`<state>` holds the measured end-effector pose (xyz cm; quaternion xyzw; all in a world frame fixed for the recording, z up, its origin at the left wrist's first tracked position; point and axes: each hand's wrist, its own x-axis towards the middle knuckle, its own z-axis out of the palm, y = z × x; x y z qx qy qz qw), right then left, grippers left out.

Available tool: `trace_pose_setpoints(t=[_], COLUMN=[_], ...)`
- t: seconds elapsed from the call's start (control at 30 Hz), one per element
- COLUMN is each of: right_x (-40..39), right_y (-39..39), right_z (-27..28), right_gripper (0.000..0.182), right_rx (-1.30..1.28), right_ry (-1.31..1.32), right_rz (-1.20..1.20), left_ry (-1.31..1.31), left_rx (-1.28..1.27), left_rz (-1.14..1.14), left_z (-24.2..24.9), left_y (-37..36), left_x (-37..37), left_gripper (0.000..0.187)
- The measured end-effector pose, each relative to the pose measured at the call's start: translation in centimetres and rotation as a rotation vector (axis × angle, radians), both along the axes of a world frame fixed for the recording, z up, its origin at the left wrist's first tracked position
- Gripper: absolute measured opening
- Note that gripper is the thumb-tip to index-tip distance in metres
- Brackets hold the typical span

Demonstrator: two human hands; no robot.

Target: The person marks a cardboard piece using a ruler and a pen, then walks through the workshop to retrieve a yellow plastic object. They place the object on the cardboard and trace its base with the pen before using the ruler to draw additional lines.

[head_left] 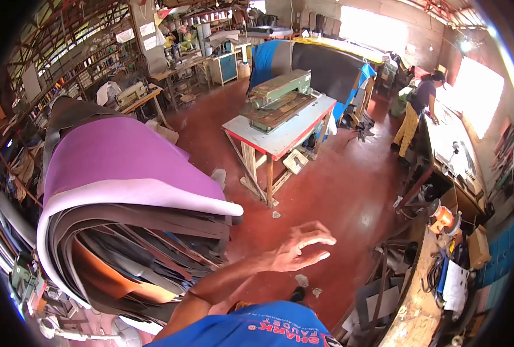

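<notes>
My left hand [303, 247] reaches across in front of my blue shirt [257, 327], over the red floor. Its fingers are loosely bent and the thumb stands apart from them, with nothing in between. Nearest to that arm is a large draped stack of sheet material, with a purple sheet [118, 153] on top and dark brown sheets [135, 217] hanging beneath. An orange-brown sheet [112, 277] shows among the lower layers. My right hand is out of the picture.
Ahead stands a table [320, 110] bearing a green machine [280, 89]. A wooden bench [410, 312] with an orange tool [440, 217] lines the right side. Farther back, a person [417, 110] leans over a worktable [451, 144]. Scraps [381, 301] lie beside the bench.
</notes>
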<state>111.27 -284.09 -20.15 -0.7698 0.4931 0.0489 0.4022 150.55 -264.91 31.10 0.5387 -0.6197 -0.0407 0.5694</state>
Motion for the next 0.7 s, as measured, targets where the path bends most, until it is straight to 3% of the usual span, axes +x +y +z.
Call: trace_pose_setpoints(t=[0.1,0.17,0.23,0.27,0.37,0.43,0.53,0.63,0.7], right_x=[1.9,2.7,3.3,3.6,6.3,10.0,14.0,17.9,20.7], right_y=[-6.0,-9.4,-12.5,-14.0,-17.9,-20.5,-23.7,-24.6,-24.8], right_z=[0.1,-0.1,-0.1,-0.2,0.4,0.9,-2.7,-1.9,-0.3], right_gripper=[0.023,0.021,0.021,0.021,0.022,0.022,0.025,0.026,0.026], right_rx=[0.059,0.102,0.144,0.167,0.256,0.352,0.419,0.363,0.289], right_ry=[-0.007,-0.016,-0.030,-0.045,-0.098,-0.072,-0.143,-0.138,-0.110], right_rz=[0.016,0.011,0.003,-0.004,-0.039,-0.141,-0.147,-0.129,-0.135], left_ry=[-0.289,-0.394,-0.506,-0.499,-0.395,-0.290,-0.206,-0.141,-0.045], left_rx=[-0.126,-0.375,-0.314,-0.311,-0.679,-0.605,-0.513,-0.247,-0.306], left_rz=[-0.006,-0.081,-0.201,-0.197,0.208,0.014,-0.197,-0.439,-0.441], left_z=[9.5,12.6,15.5,15.8,14.6,14.1,14.2,14.6,14.5], left_y=[-2.0,-3.7,-3.9,-5.8,-11.1,-12.9,-15.6,-17.2,-19.2], left_x=[0.0,0.4,1.0,0.3,-0.4,1.8,6.0,11.2,14.1], left_gripper=[0.029,0.026,0.032,0.032,0.024,0.025,0.023,0.020,0.020])
